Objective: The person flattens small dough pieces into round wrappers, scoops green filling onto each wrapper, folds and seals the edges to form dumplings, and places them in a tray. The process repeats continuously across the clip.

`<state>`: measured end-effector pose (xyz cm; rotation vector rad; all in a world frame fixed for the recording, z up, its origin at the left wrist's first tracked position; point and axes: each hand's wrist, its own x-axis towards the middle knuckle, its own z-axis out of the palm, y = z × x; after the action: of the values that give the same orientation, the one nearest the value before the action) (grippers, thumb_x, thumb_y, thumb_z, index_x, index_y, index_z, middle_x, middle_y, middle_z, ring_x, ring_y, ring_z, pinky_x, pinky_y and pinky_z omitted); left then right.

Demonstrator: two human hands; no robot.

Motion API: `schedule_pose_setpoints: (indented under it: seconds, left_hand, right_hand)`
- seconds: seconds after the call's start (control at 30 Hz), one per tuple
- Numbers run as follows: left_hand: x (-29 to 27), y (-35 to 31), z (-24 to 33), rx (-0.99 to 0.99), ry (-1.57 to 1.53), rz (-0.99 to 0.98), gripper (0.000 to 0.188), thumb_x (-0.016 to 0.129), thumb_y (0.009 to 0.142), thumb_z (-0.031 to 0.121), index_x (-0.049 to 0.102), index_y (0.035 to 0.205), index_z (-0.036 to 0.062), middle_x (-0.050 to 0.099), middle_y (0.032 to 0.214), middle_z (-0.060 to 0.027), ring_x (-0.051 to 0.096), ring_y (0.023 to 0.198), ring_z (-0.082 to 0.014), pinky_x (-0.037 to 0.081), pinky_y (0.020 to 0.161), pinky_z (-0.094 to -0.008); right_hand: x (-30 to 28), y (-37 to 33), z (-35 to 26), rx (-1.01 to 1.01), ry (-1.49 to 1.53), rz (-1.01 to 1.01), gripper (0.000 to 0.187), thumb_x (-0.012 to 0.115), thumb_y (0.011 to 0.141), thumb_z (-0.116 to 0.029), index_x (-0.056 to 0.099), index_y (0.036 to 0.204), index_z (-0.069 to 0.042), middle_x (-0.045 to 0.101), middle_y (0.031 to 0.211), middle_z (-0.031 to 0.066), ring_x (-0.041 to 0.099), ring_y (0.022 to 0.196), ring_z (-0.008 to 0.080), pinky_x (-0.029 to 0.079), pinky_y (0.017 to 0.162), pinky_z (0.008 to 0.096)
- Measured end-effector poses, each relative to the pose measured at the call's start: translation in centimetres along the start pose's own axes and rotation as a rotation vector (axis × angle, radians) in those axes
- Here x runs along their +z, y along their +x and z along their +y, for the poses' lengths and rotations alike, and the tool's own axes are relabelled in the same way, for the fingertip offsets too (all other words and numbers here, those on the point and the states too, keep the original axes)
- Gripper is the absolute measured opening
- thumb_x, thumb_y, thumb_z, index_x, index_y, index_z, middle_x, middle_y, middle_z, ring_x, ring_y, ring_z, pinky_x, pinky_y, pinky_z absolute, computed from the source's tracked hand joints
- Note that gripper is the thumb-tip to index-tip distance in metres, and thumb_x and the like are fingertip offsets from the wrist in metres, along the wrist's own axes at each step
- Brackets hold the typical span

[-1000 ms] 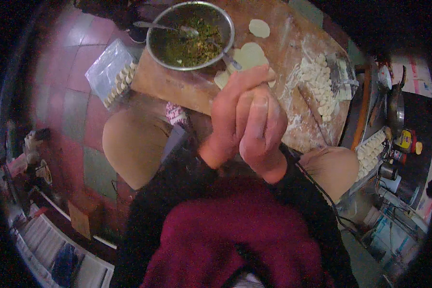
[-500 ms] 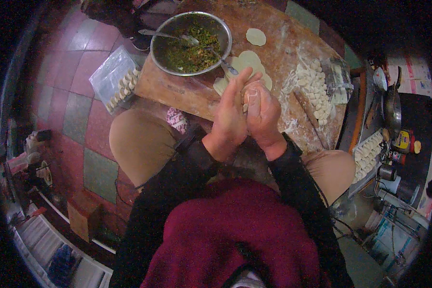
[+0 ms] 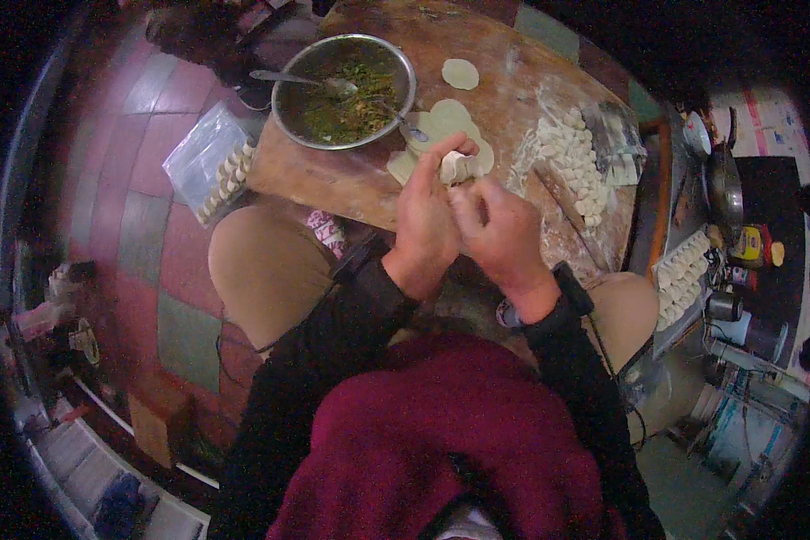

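A pale dumpling [image 3: 457, 168] shows above the board, held in the fingers of my left hand [image 3: 426, 216]. My right hand [image 3: 510, 223] is against it from the right, its fingers curled at the dumpling's lower edge, partly blurred. Just beyond my hands, several round dough wrappers [image 3: 448, 117] overlap on the wooden board [image 3: 333, 184], and a single wrapper [image 3: 460, 74] lies farther off. At the far left of the board stands a steel bowl [image 3: 411, 101] of chopped green filling [image 3: 346, 112]. Two spoons rest in it; one metal spoon [image 3: 283, 77] points left.
Small floured dough pieces [image 3: 574, 162] are heaped at the board's right, beside a rolling pin [image 3: 567, 209]. Rows of dumplings [image 3: 684, 281] fill a tray at the right. More dumplings [image 3: 227, 184] line a plastic-covered tray [image 3: 193, 148] on the left. A pan [image 3: 727, 189] stands far right.
My hands were pressed together around the dumpling; now my right hand has drawn lower and to the right, and the dumpling shows in my left fingers. The view has shifted slightly.
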<state>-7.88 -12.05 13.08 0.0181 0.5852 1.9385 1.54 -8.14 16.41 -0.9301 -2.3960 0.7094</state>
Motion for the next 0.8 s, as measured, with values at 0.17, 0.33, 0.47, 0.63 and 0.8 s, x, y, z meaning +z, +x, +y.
schedule_pose_setpoints:
  seconds: [0.17, 0.33, 0.47, 0.63, 0.8]
  left_hand:
    - [0.8, -0.8, -0.3, 0.204, 0.373, -0.037, 0.038, 0.032, 0.100, 0.024, 0.053, 0.123, 0.0007, 0.055, 0.117, -0.0074, 0.050, 0.110, -0.0171, 0.038, 0.098, -0.0294]
    - [1.0, -1.4, -0.8, 0.229, 0.496, -0.096, 0.039, 0.029, 0.101, 0.022, 0.052, 0.125, 0.0011, 0.054, 0.120, -0.0077, 0.049, 0.111, -0.0171, 0.036, 0.099, -0.0292]
    - [1.2, -1.1, -1.4, 0.151, 0.371, -0.067, 0.043, 0.026, 0.101, 0.023, 0.052, 0.126, 0.0005, 0.055, 0.119, -0.0092, 0.051, 0.110, -0.0189, 0.038, 0.098, -0.0311]
    - [1.5, -0.7, -1.6, -0.078, 0.203, -0.122, 0.048, 0.026, 0.101, 0.028, 0.049, 0.129, -0.0029, 0.053, 0.126, -0.0109, 0.051, 0.111, -0.0217, 0.039, 0.098, -0.0351]
    - [2.9, -1.0, -3.7, -0.308, 0.191, -0.338, 0.051, 0.036, 0.098, 0.033, 0.043, 0.136, -0.0014, 0.042, 0.140, -0.0143, 0.042, 0.128, -0.0249, 0.033, 0.107, -0.0377]
  right_hand:
    - [1.0, 0.0, -0.1, 0.064, -0.051, 0.014, 0.022, 0.058, 0.087, -0.025, 0.055, 0.084, -0.003, 0.059, 0.064, 0.0167, 0.061, 0.061, 0.0393, 0.046, 0.053, 0.0481]
    - [1.3, -0.3, 0.8, -0.036, -0.009, 0.104, 0.025, 0.056, 0.091, -0.021, 0.052, 0.075, -0.002, 0.054, 0.065, 0.0218, 0.056, 0.060, 0.0404, 0.040, 0.052, 0.0452]
    - [-0.9, -0.5, 0.3, 0.006, -0.122, -0.068, 0.016, 0.060, 0.084, -0.019, 0.054, 0.082, -0.005, 0.057, 0.065, 0.0172, 0.058, 0.059, 0.0395, 0.044, 0.053, 0.0471]
    - [-6.4, -1.4, 1.0, 0.002, 0.008, -0.095, 0.022, 0.064, 0.079, -0.018, 0.057, 0.096, -0.005, 0.060, 0.088, 0.0168, 0.061, 0.079, 0.0368, 0.050, 0.067, 0.0443]
    - [-7.9, -1.7, 5.2, -0.147, 0.186, -0.039, 0.032, 0.064, 0.078, -0.015, 0.059, 0.108, -0.005, 0.054, 0.111, 0.0173, 0.056, 0.102, 0.0361, 0.047, 0.087, 0.0424]
